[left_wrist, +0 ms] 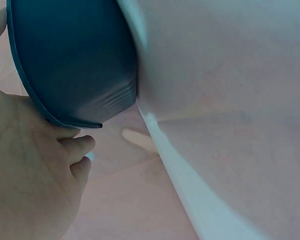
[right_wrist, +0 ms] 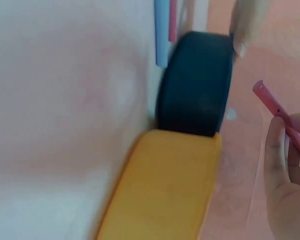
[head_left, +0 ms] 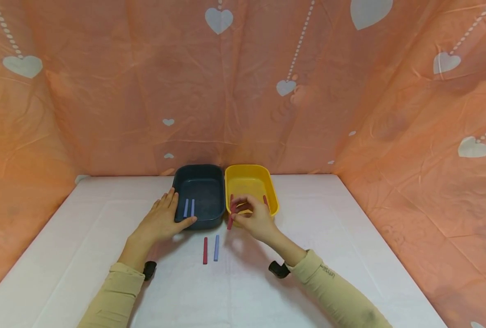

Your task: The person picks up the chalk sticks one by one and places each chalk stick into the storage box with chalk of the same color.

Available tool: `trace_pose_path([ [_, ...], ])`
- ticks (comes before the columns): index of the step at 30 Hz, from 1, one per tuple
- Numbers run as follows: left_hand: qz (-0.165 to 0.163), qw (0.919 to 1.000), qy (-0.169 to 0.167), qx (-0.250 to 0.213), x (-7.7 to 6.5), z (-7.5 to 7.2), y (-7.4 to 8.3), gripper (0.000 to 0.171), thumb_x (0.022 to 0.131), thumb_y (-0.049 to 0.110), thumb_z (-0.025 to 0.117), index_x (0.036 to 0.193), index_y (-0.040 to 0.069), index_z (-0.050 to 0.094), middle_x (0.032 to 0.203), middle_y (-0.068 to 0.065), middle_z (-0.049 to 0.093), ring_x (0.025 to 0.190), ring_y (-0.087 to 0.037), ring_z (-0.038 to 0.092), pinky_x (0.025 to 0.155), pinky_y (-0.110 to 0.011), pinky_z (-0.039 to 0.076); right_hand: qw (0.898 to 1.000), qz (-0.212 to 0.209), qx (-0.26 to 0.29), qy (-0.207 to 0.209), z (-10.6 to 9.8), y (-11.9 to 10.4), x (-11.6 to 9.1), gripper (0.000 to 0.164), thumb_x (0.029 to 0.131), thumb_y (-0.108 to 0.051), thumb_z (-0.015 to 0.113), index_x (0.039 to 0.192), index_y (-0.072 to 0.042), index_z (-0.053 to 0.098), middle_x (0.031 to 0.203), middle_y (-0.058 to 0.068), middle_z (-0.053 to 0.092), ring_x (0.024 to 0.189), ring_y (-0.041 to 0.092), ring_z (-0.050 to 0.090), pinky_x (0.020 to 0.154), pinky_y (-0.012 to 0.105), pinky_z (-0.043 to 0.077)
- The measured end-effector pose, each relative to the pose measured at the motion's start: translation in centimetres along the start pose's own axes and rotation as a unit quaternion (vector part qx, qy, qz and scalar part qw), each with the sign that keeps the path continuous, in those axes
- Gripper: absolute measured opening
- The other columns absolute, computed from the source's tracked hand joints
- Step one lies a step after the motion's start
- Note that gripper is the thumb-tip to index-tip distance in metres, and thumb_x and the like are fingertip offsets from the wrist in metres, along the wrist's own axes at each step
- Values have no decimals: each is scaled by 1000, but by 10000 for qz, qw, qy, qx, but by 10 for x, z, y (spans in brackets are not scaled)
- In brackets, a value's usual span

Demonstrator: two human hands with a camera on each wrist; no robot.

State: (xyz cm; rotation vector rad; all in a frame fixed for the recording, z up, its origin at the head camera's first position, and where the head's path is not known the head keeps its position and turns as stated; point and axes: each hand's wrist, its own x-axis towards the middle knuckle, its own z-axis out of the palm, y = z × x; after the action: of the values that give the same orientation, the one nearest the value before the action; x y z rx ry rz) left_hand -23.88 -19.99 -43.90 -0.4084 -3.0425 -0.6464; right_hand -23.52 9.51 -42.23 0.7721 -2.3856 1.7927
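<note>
My right hand point(head_left: 256, 219) pinches a slim red stick point(right_wrist: 270, 100) between thumb and fingers over the near edge of the yellow tray point(head_left: 272, 191). Inside that tray, a red stick point(head_left: 265, 200) shows at the right, and a bit of red shows behind the fingers at the left. My left hand point(head_left: 158, 223) rests on the dark blue tray point(head_left: 204, 223), fingers along its left rim and thumb stretched over the near rim. Two blue sticks point(head_left: 193, 207) lie in the dark blue tray. In front, a red stick point(head_left: 205, 250) and a blue stick point(head_left: 216, 248) lie on the table.
The two trays stand side by side at the back of the white-covered table point(head_left: 329, 228). Right behind them hangs an orange curtain point(head_left: 177, 91) with white hearts, which also closes off both sides.
</note>
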Motion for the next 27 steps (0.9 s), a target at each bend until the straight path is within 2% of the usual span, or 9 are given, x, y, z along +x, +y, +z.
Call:
trace_pose_path([
  [6,9,10000,33,-4,-1,-1,2,113,96,68,57,158,-16,16,169,-33,7,155,-53,12,126,-63,11,9988,33,-42,491,-8,0,13,28,92,5,73,119,3,65,113,18,68,99,31,70,86,28,61],
  [12,-31,10000,-19,-7,-1,-2,1,114,96,70,56,159,-15,13,170,-32,5,155,-52,10,126,-63,10,9968,-89,144,777,-12,7,25,25,94,7,68,119,8,65,110,24,67,96,36,70,85,29,62],
  [19,-15,10000,6,-20,-2,-3,3,114,96,69,57,159,-16,15,169,-33,7,155,-53,11,125,-64,11,9962,-18,86,864,-18,22,41,25,97,7,64,121,8,67,108,23,68,88,28,70,79,29,63],
  [23,1,10000,17,-5,-3,-4,4,113,96,69,57,159,-16,15,169,-33,7,154,-53,12,125,-64,11,9964,19,-135,840,-20,32,48,25,97,7,65,121,7,69,107,23,69,86,31,71,78,33,64],
  [27,13,10000,28,32,-2,-3,4,113,96,70,57,159,-16,16,169,-33,8,154,-53,13,125,-64,12,9960,238,-457,726,-22,40,55,25,97,5,66,122,4,70,108,21,70,89,32,72,79,34,64],
])
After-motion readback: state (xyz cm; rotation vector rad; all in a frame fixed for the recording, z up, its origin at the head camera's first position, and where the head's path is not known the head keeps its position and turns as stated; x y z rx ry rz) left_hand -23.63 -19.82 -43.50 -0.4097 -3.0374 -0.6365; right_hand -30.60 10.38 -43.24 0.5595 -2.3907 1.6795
